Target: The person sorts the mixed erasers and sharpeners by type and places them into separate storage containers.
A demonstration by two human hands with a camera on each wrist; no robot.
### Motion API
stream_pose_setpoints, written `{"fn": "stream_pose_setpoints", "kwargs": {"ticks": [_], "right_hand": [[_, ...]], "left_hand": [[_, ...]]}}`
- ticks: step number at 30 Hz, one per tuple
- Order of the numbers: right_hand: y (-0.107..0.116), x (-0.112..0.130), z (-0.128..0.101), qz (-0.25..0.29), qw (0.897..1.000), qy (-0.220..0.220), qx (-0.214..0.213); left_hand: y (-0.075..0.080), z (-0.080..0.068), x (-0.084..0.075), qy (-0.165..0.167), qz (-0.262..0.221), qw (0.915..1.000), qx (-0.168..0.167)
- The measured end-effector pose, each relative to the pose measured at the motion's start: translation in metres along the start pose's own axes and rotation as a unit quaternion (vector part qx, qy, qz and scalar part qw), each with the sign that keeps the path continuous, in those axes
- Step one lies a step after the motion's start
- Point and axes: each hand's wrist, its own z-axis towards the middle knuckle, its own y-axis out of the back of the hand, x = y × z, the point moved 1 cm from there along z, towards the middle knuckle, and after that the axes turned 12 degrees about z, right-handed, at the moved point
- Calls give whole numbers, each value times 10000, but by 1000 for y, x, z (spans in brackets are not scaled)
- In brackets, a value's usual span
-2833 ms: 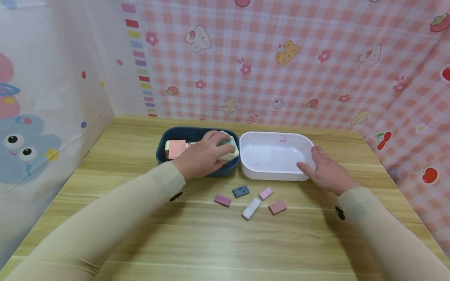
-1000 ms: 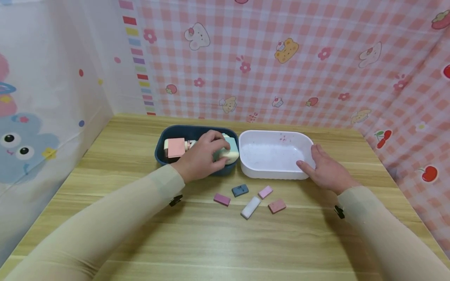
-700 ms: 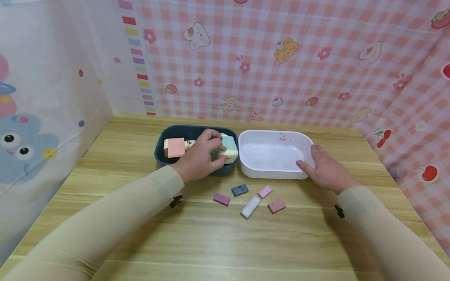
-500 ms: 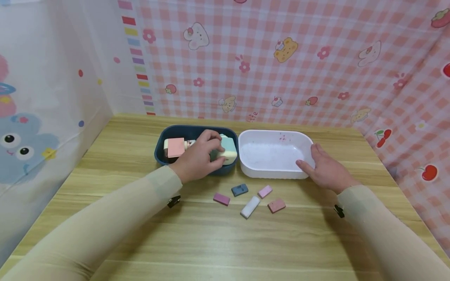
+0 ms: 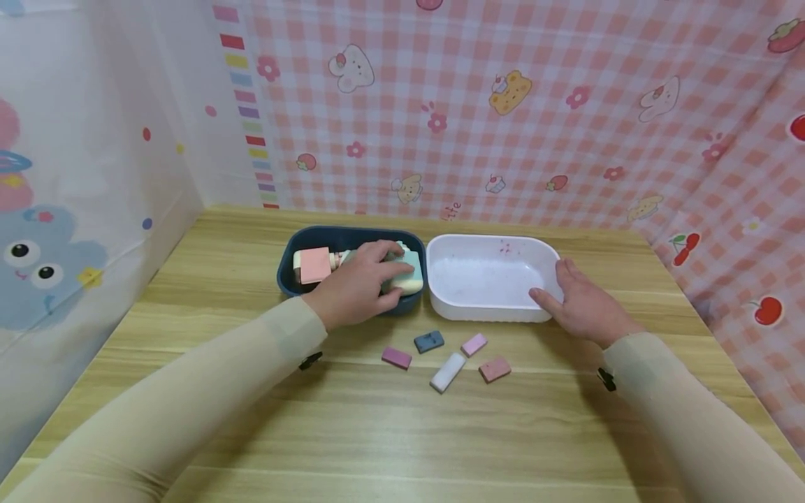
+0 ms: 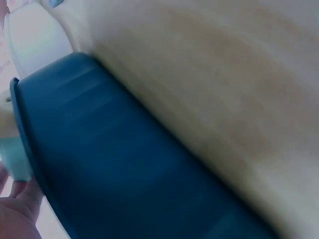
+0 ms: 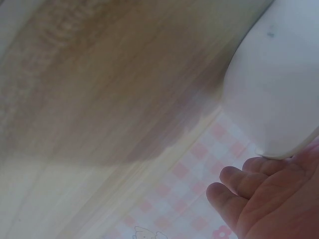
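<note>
Navy tub (image 6: 119,149), white tub (image 5: 490,314), mint-and-cream block (image 5: 410,276), pink-checked backdrop (image 5: 472,112), yellowish wood-grain tabletop (image 5: 377,433)

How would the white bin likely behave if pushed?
The white bin would probably slide rather than tip, being wide and low. Its smooth, thin walls suggest stiff, light plastic. Pushed leftward, it might press against the dark blue bin beside it.

Setting: a table-top work area screened off with printed sheeting; kind of room beyond cannot be told. Wood-grain table (image 5: 402,447) bounded at back and right by pink gingham sheeting (image 5: 465,91) bearing cartoon animals (image 5: 512,92) and cherries (image 5: 769,314). Left side: white sheeting (image 5: 82,91) with a blue, wide-eyed cartoon figure (image 5: 53,258).
</note>
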Motion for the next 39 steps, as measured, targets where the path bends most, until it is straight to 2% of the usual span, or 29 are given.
{"fn": "stream_pose_setpoints", "kwargs": {"ticks": [10,16,20,24,29,33,39], "right_hand": [[0,0,-1,-18,10000,16,11],[1,0,-1,-22,10000,6,32],[1,1,-1,-2,10000,24,21],[1,2,-1,10,10000,12,24],[0,0,0,0,10000,13,25],[0,-1,1,-7,10000,12,10],[0,-1,1,-3,10000,23,-7]], "left_hand": [[10,5,-2,-138,985,9939,486],[6,8,0,24,1291,9885,794],[3,10,5,93,1368,9866,883],[1,10,6,29,1383,9869,830],[6,8,7,-26,1278,9902,567],[14,5,13,139,1183,9921,392],[26,-4,31,410,1258,9909,259]]}}
